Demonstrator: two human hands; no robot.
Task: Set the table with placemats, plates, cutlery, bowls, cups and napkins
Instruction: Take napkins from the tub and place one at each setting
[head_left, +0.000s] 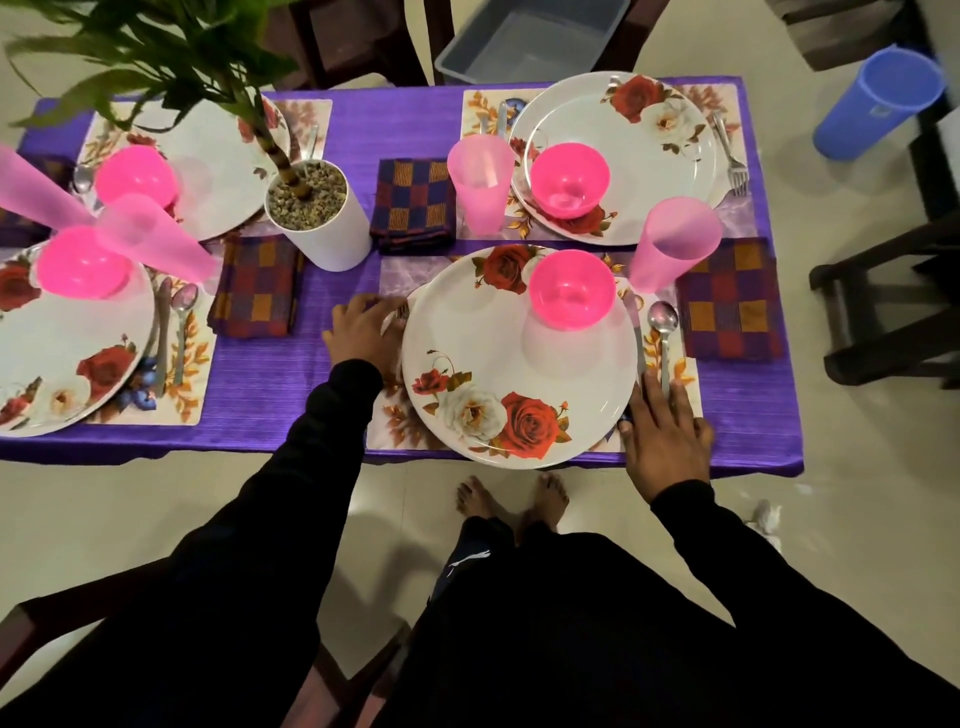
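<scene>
Head view, looking down on a purple tablecloth (270, 364) laid with four place settings. Nearest setting: rose-patterned plate (488, 374) on a placemat (395, 421), pink bowl (571, 296) sitting on the plate's far part, pink cup (672, 244) standing just beyond the plate's right rim, checked napkin (730, 299) folded to the right of it. Knife (638, 338) and spoon (663, 332) lying side by side between plate and napkin. Right hand (665, 436) flat on the placemat at the plate's near right edge, fingers straight and spread narrowly, fingertips touching the knife and spoon handles, gripping nothing. Left hand (363, 332) at the plate's left rim, fingers loosely curled over a fork (402, 312) barely visible beneath them; cannot tell whether pinching it or only resting on it. Far right setting complete with plate (649, 171), bowl (569, 179), cup (480, 179) and fork (730, 156). Another napkin (413, 205) mid-table beside a white plant pot (322, 218). Two more settings on the left, partly hidden by leaves. Blue cup (878, 101) off the table at upper right, grey tub (530, 41) beyond the far edge
</scene>
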